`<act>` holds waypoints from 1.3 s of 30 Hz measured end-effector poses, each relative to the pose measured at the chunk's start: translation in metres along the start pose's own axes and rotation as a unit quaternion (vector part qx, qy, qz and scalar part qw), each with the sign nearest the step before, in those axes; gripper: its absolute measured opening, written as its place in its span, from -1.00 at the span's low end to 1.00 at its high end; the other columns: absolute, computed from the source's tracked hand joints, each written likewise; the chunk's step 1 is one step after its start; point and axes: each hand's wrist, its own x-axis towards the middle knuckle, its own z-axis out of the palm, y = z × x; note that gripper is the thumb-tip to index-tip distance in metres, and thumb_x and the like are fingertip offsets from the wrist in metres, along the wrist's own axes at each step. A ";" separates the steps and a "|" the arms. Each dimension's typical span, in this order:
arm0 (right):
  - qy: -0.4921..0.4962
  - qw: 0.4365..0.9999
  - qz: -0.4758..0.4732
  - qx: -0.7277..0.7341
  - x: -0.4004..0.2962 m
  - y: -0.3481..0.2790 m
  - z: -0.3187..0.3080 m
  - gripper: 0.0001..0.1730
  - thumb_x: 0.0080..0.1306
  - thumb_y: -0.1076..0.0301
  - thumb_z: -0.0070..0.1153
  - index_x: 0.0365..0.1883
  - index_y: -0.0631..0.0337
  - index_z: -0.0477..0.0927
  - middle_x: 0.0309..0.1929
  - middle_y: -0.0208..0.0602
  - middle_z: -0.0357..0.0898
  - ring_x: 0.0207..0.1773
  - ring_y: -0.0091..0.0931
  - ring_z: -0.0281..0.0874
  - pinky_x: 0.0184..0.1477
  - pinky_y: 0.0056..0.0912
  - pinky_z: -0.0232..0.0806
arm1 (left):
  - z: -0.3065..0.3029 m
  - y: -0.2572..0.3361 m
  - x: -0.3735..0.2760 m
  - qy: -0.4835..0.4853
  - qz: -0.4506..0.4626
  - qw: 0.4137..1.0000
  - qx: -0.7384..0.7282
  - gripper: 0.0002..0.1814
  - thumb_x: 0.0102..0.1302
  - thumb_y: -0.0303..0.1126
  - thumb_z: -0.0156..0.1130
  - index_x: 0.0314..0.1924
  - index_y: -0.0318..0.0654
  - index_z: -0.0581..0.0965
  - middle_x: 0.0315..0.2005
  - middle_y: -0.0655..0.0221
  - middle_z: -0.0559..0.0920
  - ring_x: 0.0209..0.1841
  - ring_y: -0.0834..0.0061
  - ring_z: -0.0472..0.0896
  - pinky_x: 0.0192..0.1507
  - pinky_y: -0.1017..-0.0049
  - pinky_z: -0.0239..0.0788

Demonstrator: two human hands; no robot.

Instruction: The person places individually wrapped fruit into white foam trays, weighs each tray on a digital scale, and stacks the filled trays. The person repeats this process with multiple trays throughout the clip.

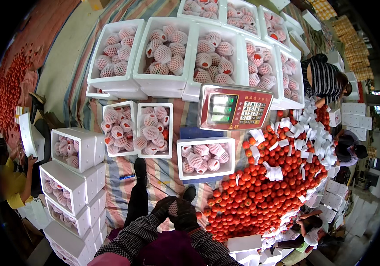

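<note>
Both my hands wear dark gloves and are close together in front of my body. Between my left hand [162, 207] and my right hand [186, 215] is one tomato in a white foam net sleeve [173, 208], largely covered by the fingers. Ahead of them, a white foam box [206, 177] of sleeved tomatoes rests on the blue platform [195, 133] of a weighing scale. The scale's red display panel [236, 107] stands behind it, its digits lit green. To my right spreads a large heap of bare red tomatoes [259, 196].
Two filled foam boxes [155, 154] lie left of the scale, with more rows [163, 83] behind. Stacked boxes [92, 183] rise at my left. A blue marker [127, 177] lies on the striped sheet [163, 166]. White sleeves [304, 133] cover the heap's far edge. Several people work around.
</note>
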 end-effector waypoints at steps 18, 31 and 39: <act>-0.023 0.996 -0.079 -0.024 0.060 -0.097 0.001 -0.13 0.01 0.08 0.16 0.26 0.31 0.20 -0.03 -0.08 0.43 -0.04 -0.19 0.40 -0.05 -0.15 0.25 | -0.053 0.079 -0.022 -0.041 0.112 0.966 0.228 -0.56 0.13 -0.46 0.22 0.04 -0.26 0.38 -0.10 0.29 0.53 -0.02 0.41 0.51 0.06 0.45 0.34; -0.008 0.989 -0.138 -0.057 0.231 -0.097 0.056 -0.11 -0.22 0.12 0.39 0.11 0.26 0.36 -0.15 -0.11 0.49 -0.05 -0.17 0.43 0.01 -0.14 0.30 | -0.100 0.096 -0.040 0.138 -0.114 0.949 -0.259 -0.37 0.28 0.10 0.03 0.23 -0.07 0.19 0.04 0.11 0.39 -0.07 -0.05 0.53 -0.15 -0.08 0.41; -0.243 0.926 0.096 -0.271 0.415 -0.135 0.085 -0.10 -0.12 -0.07 0.33 0.17 0.08 0.29 0.10 -0.16 0.39 0.19 -0.23 0.35 0.16 -0.11 0.26 | -0.115 0.086 -0.016 0.103 -0.096 0.942 -0.304 -0.51 0.40 -0.01 -0.18 0.19 -0.14 0.24 0.08 0.11 0.41 0.05 -0.08 0.47 -0.03 -0.10 0.34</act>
